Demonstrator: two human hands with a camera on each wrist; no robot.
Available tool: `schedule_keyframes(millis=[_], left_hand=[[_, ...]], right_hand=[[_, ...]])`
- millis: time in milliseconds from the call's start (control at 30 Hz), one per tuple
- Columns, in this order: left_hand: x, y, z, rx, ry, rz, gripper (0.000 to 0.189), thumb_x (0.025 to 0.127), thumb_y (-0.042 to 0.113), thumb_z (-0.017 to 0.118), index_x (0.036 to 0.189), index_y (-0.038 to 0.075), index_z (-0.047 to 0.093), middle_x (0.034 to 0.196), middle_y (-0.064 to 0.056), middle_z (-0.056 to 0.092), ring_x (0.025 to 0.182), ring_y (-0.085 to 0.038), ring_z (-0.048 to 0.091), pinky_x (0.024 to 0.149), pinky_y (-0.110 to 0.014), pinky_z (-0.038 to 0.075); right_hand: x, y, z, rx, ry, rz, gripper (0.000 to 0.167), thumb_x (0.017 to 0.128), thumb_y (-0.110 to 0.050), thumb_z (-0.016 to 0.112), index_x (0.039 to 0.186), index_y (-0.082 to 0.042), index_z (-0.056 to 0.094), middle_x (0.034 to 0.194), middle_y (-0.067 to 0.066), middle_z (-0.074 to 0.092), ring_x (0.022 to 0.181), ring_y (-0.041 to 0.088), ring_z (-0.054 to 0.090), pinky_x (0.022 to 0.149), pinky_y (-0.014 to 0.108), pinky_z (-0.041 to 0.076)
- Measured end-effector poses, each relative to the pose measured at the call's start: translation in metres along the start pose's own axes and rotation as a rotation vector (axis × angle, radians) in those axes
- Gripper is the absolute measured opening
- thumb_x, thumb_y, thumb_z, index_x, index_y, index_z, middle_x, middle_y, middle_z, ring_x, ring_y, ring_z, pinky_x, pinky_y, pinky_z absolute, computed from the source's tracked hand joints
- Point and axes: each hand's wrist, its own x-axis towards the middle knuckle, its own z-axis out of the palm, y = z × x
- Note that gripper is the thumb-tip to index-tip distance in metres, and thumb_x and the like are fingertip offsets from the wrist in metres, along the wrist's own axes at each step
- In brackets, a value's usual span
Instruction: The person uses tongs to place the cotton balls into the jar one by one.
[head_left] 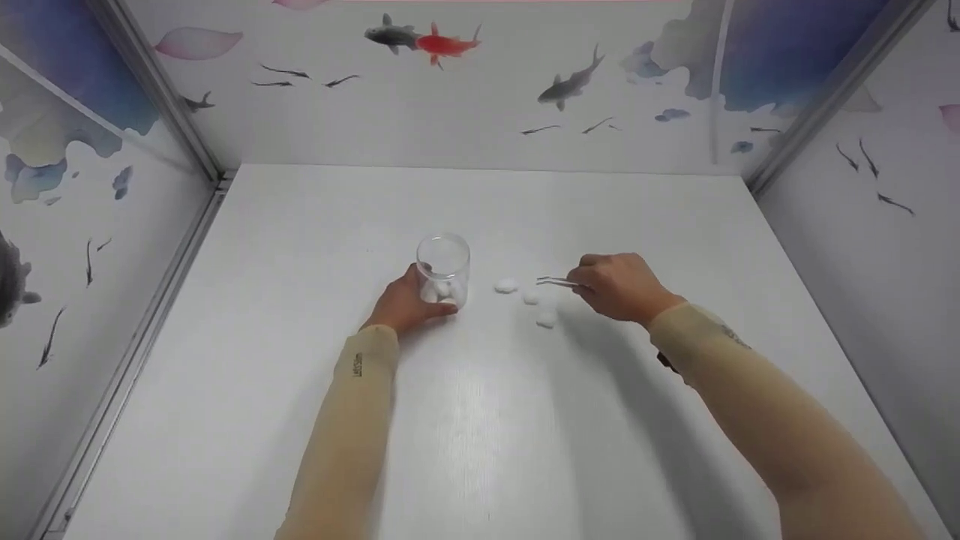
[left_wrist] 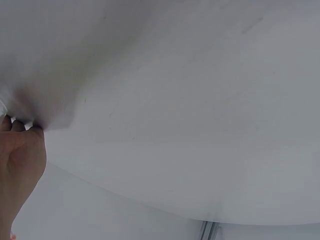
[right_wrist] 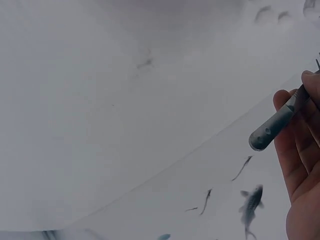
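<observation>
First, head view: slim silver metal tweezers project from the right hand, whose fingers pinch them; long axis nearly horizontal across the frame, tips pointing left. The left hand grips a clear cylindrical jar, thumb at the near side; jar axis upright, mouth upward. White rounded pieces show inside the jar, above the left thumb. Further small white rounded pieces lie between the fingers of the two hands, near the tweezer tips. Both forearms, in beige sleeves, reach forward. A smooth white table extends beneath the fingers; beyond them stands a white wall panel printed with fish.

Left wrist view: the left hand enters at the left edge, fingers bent.

Right wrist view: thumb and fingers pinch the tweezers; their rounded end projects down-left past the fingertips.
</observation>
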Motion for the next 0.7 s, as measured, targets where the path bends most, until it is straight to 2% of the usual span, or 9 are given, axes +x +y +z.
schedule_keyframes(millis=[267,700], left_hand=[[-0.001,0.001,-0.002,0.013,-0.005,-0.007,0.107,0.075,0.05,0.086,0.154,0.008,0.029,0.154,-0.014,0.04,0.143,-0.03,0.035,0.119,-0.043,0.026],[0.0,0.0,-0.001,-0.003,-0.008,0.01,0.108,0.074,0.051,0.086,0.154,0.007,0.028,0.153,-0.015,0.042,0.142,-0.03,0.036,0.118,-0.043,0.028]], right_hand=[[-0.033,-0.002,0.018,0.011,-0.025,0.021,0.013,0.081,-0.004,0.079,0.089,-0.014,0.077,0.078,-0.001,0.065,0.061,0.016,0.063,0.051,0.037,0.054],[-0.046,-0.01,0.024,0.038,-0.036,0.032,0.016,0.082,-0.004,0.079,0.095,-0.014,0.079,0.08,-0.001,0.068,0.065,0.014,0.065,0.056,0.034,0.056]])
